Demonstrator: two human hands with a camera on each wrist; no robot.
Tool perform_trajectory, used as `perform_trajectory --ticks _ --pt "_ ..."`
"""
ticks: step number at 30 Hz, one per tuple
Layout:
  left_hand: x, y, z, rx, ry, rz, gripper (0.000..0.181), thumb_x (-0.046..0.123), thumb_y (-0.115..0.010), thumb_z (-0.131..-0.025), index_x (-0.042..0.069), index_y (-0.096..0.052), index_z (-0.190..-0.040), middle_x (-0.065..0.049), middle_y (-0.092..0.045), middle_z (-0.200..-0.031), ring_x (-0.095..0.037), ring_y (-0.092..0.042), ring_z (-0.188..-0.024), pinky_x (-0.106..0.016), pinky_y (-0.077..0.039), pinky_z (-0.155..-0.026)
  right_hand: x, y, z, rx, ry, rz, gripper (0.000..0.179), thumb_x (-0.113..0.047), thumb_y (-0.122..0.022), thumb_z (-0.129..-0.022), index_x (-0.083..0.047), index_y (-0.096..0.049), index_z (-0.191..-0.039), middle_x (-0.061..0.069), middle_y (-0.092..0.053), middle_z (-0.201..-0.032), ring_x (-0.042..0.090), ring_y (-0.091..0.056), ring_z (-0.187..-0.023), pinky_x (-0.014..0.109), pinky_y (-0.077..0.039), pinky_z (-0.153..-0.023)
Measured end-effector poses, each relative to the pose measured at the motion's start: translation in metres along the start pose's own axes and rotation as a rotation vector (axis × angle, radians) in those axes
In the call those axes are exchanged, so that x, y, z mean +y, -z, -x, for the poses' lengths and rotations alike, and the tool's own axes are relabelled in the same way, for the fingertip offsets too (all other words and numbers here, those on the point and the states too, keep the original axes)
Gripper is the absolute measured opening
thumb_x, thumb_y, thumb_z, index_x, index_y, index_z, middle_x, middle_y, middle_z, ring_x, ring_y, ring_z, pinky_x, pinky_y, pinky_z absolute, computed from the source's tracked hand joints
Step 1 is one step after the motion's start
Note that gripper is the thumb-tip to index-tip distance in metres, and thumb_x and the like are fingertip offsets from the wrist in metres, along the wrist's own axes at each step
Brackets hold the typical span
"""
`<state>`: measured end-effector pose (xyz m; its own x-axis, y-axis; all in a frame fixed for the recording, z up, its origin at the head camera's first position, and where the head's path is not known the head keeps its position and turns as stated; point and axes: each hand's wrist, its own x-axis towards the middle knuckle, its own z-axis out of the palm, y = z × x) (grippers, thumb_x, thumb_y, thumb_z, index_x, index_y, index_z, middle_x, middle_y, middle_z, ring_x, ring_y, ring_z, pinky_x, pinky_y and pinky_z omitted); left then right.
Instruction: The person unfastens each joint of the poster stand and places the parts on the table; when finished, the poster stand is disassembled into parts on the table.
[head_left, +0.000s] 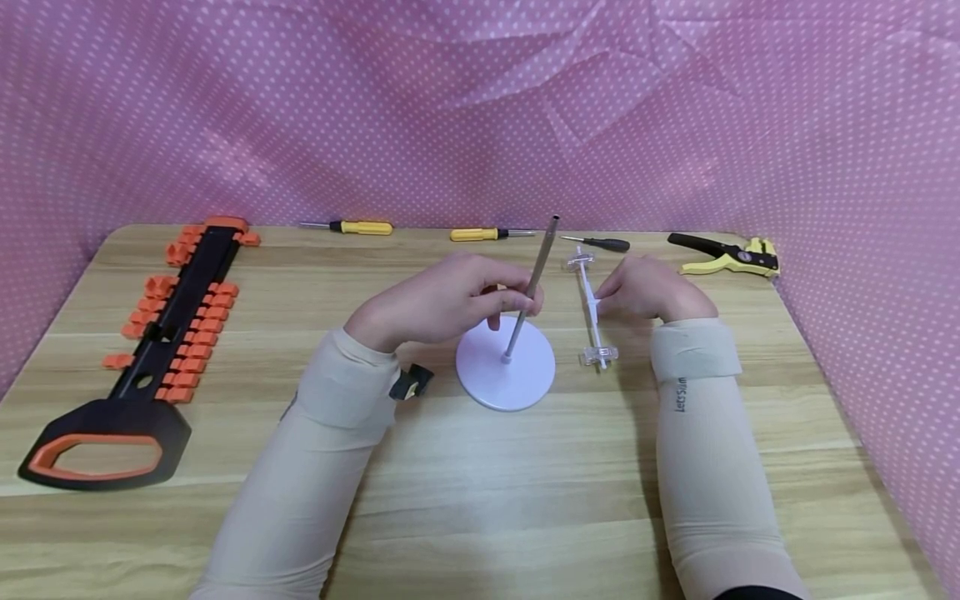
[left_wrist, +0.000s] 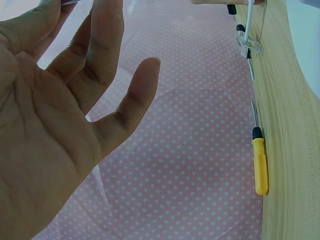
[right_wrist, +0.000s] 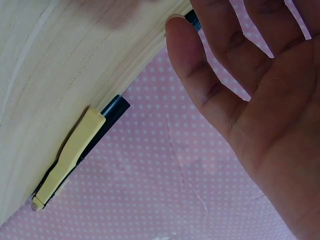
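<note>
Head view: by the left hand (head_left: 453, 296), a slim silver metal rod (head_left: 544, 252) is pinched, apparently to be steadied where it rises from a flat, round white base (head_left: 506, 388) on the pale wooden table (head_left: 510, 500). Farther right, a thin white bar (head_left: 587, 287) with clear plastic end pieces (head_left: 598, 356) is gripped near its middle by the right hand (head_left: 651, 290), presumably for balance; whether it is lifted cannot be told.

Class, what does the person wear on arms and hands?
The left hand and right hand wear no gloves. A cream, snug fabric left sleeve and matching right sleeve have thick cuffs; dark lettering marks the right sleeve. A small black object shows beside the left cuff.
</note>
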<state>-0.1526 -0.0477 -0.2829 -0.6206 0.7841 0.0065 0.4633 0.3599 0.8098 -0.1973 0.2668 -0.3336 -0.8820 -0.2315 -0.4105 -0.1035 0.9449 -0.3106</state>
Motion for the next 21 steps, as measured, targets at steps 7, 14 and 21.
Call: perform_trajectory --ticks 7,14,21 --pt "-0.0019 -0.0006 -0.0014 0.002 -0.005 -0.004 0.018 0.018 -0.056 -0.112 0.016 -0.074 -0.114 -0.002 -0.073 -0.118 -0.017 -0.066 -0.086 -0.035 -0.057 -0.082 0.0004 -0.0004 0.0018 -0.004 -0.016 -0.017 0.029 -0.029 -0.079 -0.096 -0.016 -0.081 -0.122 0.015 -0.072 -0.135 0.041 -0.063 -0.131 0.065 -0.049 -0.107" --pt "-0.0019 -0.0003 -0.0012 0.001 -0.003 -0.006 0.018 0.018 -0.056 -0.112 0.016 -0.074 -0.114 0.001 -0.073 -0.117 -0.017 -0.065 -0.087 -0.035 -0.057 -0.081 -0.0004 -0.0002 0.0018 -0.001 -0.022 -0.014 0.030 -0.029 -0.079 -0.096 -0.016 -0.080 -0.122 0.015 -0.071 -0.137 0.042 -0.061 -0.133 0.066 -0.047 -0.109" --pt "-0.0019 0.0000 -0.0013 0.003 -0.005 -0.012 0.018 0.019 -0.056 -0.112 0.016 -0.074 -0.114 0.002 -0.073 -0.116 -0.017 -0.065 -0.086 -0.035 -0.056 -0.081 0.0012 0.0012 0.0018 -0.007 -0.013 -0.015 0.024 -0.024 -0.077 -0.097 -0.017 -0.081 -0.119 0.015 -0.072 -0.136 0.044 -0.061 -0.133 0.068 -0.045 -0.109"
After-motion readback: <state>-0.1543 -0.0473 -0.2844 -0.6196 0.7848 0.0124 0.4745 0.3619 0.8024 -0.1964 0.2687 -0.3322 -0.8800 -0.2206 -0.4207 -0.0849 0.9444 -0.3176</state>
